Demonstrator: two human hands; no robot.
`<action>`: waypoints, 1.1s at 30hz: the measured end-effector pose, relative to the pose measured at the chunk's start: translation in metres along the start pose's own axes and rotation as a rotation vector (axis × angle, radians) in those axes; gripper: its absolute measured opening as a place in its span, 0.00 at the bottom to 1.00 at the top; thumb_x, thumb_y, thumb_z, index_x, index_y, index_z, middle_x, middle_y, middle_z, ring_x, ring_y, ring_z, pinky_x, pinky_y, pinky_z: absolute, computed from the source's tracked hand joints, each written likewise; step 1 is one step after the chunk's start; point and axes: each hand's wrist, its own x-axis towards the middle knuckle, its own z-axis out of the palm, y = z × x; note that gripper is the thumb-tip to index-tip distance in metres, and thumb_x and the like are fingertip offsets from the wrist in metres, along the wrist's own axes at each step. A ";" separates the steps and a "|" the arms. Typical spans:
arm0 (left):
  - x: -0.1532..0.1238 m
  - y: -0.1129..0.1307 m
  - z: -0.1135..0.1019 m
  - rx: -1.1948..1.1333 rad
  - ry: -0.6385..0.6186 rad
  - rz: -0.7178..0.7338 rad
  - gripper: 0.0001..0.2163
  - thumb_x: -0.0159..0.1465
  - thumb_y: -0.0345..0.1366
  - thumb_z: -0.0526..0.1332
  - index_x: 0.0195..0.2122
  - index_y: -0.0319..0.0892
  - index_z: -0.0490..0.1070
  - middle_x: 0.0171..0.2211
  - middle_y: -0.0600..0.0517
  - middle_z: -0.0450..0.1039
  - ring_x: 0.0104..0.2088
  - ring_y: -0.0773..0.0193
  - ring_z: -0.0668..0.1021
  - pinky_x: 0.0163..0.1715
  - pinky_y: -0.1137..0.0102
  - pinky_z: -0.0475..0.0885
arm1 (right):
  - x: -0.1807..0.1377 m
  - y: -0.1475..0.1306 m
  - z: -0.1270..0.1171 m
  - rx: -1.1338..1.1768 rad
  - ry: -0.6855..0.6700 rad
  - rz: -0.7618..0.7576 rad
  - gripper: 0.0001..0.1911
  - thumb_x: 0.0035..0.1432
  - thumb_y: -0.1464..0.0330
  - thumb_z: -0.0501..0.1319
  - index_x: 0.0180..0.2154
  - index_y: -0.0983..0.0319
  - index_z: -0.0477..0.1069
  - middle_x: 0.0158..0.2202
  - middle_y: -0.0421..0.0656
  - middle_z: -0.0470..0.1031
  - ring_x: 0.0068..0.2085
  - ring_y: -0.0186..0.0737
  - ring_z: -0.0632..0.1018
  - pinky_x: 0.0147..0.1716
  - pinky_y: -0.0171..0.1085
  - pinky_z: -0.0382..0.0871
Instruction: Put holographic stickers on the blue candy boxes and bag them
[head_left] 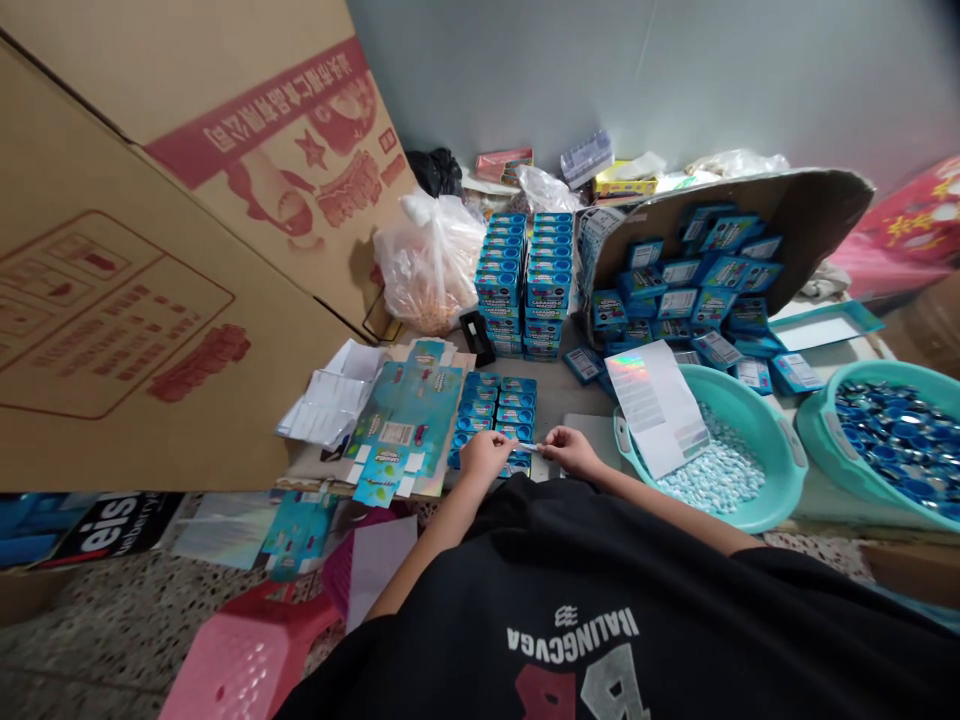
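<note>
Close to my body, my left hand (484,455) and my right hand (571,451) pinch the two ends of a small pale strip (528,447). It is too small to tell exactly what it is. Right below it, two rows of small blue boxes (516,400) with round blue spots on top lie on the table. My fingers hide part of the nearest ones. Behind these rise two tall stacks of blue candy boxes (501,290). Left of my left hand lie flat, unfolded blue cartons (420,400).
A turquoise basin (787,450) of pale candies, with a printed sheet (656,405) across it, stands at right. Beside it, another basin (817,420) holds blue shiny pieces. An open carton (817,215) spills blue boxes. Large cardboard boxes (150,300) wall the left; a pink stool (232,660) stands below.
</note>
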 end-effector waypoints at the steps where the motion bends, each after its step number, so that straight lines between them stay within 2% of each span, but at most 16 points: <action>1: 0.000 0.001 -0.001 0.010 -0.006 0.001 0.11 0.57 0.45 0.65 0.21 0.45 0.75 0.26 0.50 0.78 0.31 0.57 0.77 0.37 0.66 0.63 | 0.000 0.002 0.000 -0.001 -0.006 0.013 0.24 0.32 0.53 0.74 0.22 0.59 0.64 0.19 0.36 0.72 0.23 0.34 0.72 0.24 0.34 0.65; 5: 0.001 0.001 -0.001 0.040 -0.024 0.008 0.12 0.58 0.44 0.64 0.20 0.45 0.74 0.24 0.51 0.77 0.30 0.57 0.76 0.38 0.66 0.62 | 0.002 0.008 0.000 0.016 -0.025 0.059 0.27 0.29 0.50 0.74 0.22 0.59 0.63 0.18 0.36 0.72 0.21 0.34 0.72 0.22 0.34 0.65; 13: 0.004 -0.002 -0.003 0.048 -0.066 0.005 0.11 0.58 0.46 0.64 0.24 0.45 0.76 0.27 0.51 0.78 0.31 0.58 0.77 0.36 0.68 0.63 | 0.002 0.010 -0.003 0.049 -0.036 0.070 0.28 0.31 0.49 0.74 0.24 0.59 0.63 0.18 0.35 0.72 0.23 0.34 0.74 0.25 0.35 0.68; 19: 0.004 -0.006 0.003 0.066 -0.023 0.049 0.11 0.57 0.43 0.65 0.22 0.45 0.72 0.26 0.51 0.76 0.32 0.58 0.76 0.36 0.68 0.61 | 0.004 0.018 -0.002 -0.015 -0.041 0.069 0.29 0.30 0.49 0.74 0.25 0.59 0.63 0.19 0.36 0.72 0.23 0.34 0.73 0.24 0.34 0.65; 22: 0.006 -0.013 0.007 0.041 0.012 0.097 0.08 0.56 0.42 0.66 0.28 0.45 0.72 0.28 0.53 0.75 0.32 0.61 0.75 0.34 0.71 0.61 | 0.005 0.018 0.000 -0.072 -0.065 0.054 0.29 0.33 0.47 0.72 0.25 0.59 0.62 0.20 0.36 0.72 0.23 0.34 0.73 0.24 0.33 0.64; 25: 0.009 -0.021 0.008 0.015 0.028 0.118 0.11 0.54 0.41 0.68 0.34 0.45 0.69 0.25 0.56 0.70 0.28 0.64 0.72 0.29 0.73 0.58 | 0.005 0.020 0.002 -0.156 -0.089 0.042 0.27 0.35 0.47 0.71 0.24 0.59 0.62 0.19 0.36 0.71 0.22 0.34 0.71 0.22 0.33 0.62; 29: 0.012 -0.026 0.006 -0.001 -0.005 0.163 0.10 0.55 0.41 0.67 0.27 0.45 0.66 0.22 0.58 0.66 0.26 0.65 0.70 0.27 0.73 0.57 | 0.006 0.024 0.007 -0.289 -0.080 -0.003 0.25 0.33 0.53 0.72 0.19 0.59 0.60 0.15 0.34 0.66 0.20 0.33 0.67 0.20 0.32 0.59; 33: 0.012 -0.029 0.004 -0.020 -0.026 0.207 0.10 0.56 0.38 0.66 0.25 0.45 0.64 0.22 0.58 0.66 0.26 0.66 0.70 0.28 0.74 0.57 | 0.005 0.016 0.007 -0.362 -0.014 -0.092 0.22 0.39 0.54 0.70 0.19 0.58 0.60 0.16 0.36 0.67 0.21 0.36 0.70 0.21 0.34 0.63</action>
